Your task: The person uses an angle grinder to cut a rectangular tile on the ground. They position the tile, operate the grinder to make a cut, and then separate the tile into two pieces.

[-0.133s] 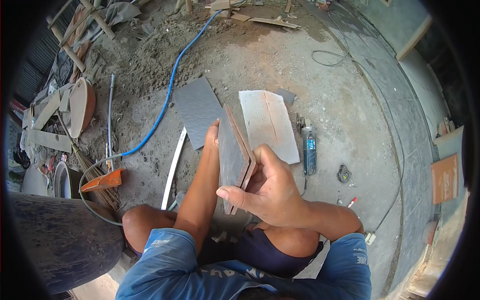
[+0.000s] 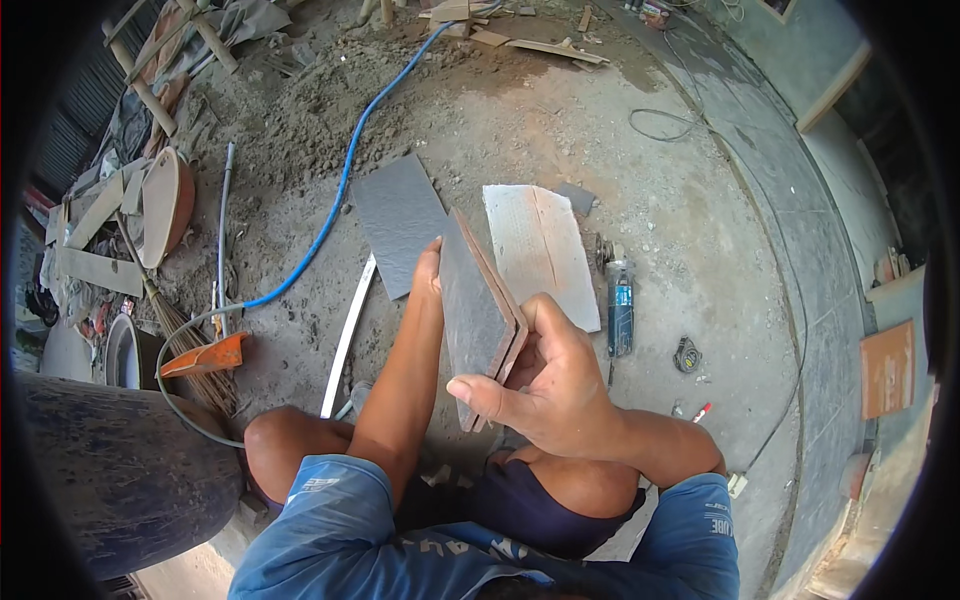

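Note:
Two cut grey tiles (image 2: 472, 305) with brown edges are held up on edge before me, face to face, with an angled corner toward my right hand. My right hand (image 2: 555, 375) grips their near end, its thumb over the grey face and its fingers on the far side. My left hand (image 2: 428, 268) is closed on the tiles' left side, farther up, its fingers partly hidden behind them. Beyond them on the ground lie a larger dark grey tile (image 2: 398, 220) and a whitish, reddish-dusted slab (image 2: 540, 250).
Right of the slab lie a blue angle grinder (image 2: 620, 310), a tape measure (image 2: 687, 355) and a red-and-white marker (image 2: 703, 411). A blue hose (image 2: 335, 220), a white metal strip (image 2: 350, 335), an orange scoop (image 2: 205, 357) and a dark drum (image 2: 125, 475) are to the left.
The tiles have tilted slightly, and their near end has shifted right with my right hand. The dark gap between their edges looks narrower. My left hand keeps its hold.

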The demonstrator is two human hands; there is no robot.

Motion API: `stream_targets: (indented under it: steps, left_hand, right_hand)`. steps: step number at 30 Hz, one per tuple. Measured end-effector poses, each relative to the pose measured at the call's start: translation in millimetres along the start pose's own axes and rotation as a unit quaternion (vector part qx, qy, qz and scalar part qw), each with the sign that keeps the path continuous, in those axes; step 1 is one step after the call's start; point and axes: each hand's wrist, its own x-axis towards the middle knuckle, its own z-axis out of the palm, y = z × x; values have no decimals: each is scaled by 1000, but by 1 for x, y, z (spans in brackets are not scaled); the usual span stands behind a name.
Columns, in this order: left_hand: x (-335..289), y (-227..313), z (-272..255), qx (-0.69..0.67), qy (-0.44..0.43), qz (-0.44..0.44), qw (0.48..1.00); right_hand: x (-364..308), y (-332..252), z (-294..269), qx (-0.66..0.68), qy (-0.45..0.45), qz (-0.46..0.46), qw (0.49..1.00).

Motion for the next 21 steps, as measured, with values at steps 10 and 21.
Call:
stream_targets:
  steps: [10, 21]
  left_hand:
    - [50, 45, -42, -125, 15, 72, 989]
    - [-26, 98, 18, -176, -124, 218, 952]
  right_hand:
    - [0, -9, -6, 51, 5, 136, 989]
    - [-15, 25, -34, 123, 145, 168, 967]
